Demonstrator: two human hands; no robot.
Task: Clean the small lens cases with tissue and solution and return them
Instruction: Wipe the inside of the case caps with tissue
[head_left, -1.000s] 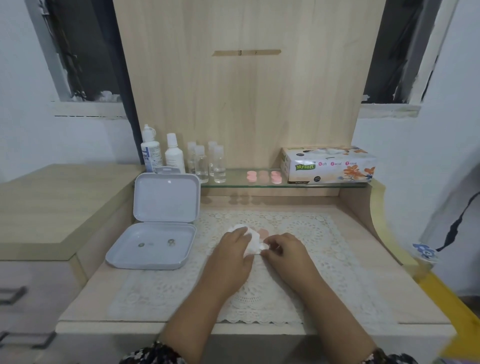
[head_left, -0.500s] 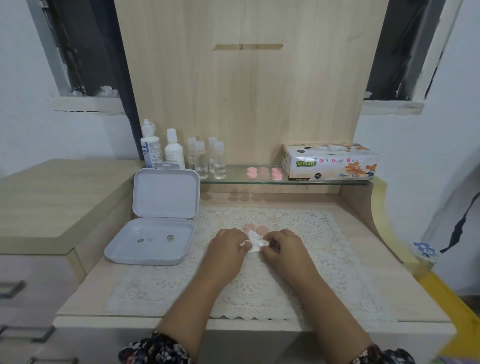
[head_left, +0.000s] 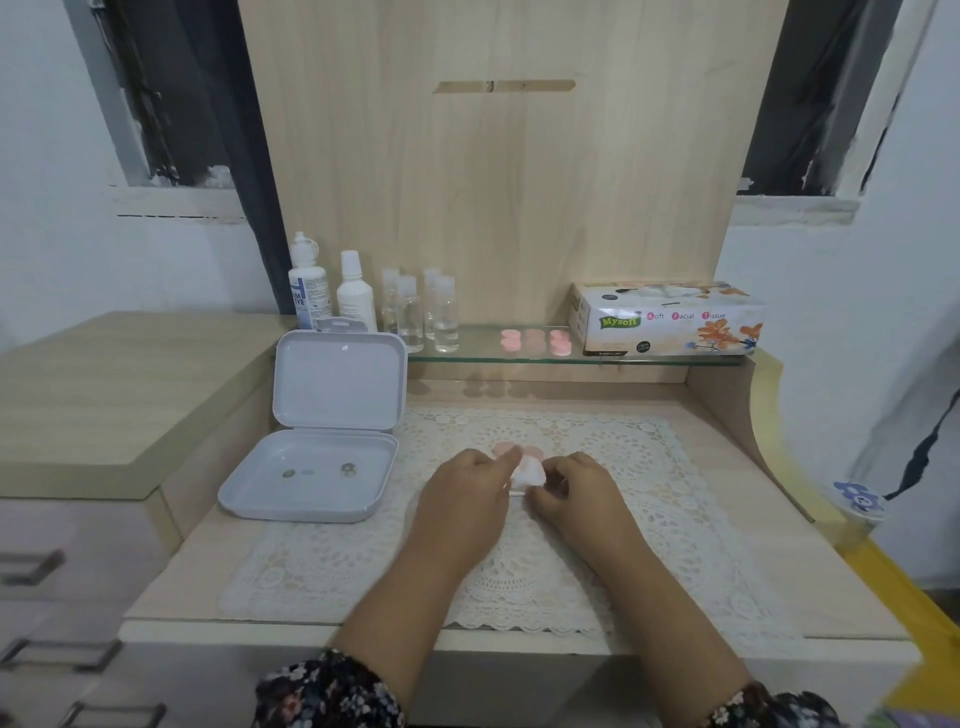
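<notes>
Wiping small pink round lens case (head_left: 511, 449) with crumpled white tissue (head_left: 530, 474) on lace-covered tabletop (head_left: 675, 519). My left hand (head_left: 467, 493) steadies case, right hand (head_left: 576, 491) fingers pinch tissue. Best: press lightly, rub inside wells, keep case flat.

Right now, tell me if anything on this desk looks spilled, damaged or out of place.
Nothing on the desk stands out. The bottles stand upright on the glass shelf, the white box lies open beside the lace mat, and both hands hold a tissue there. No spill shows.
</notes>
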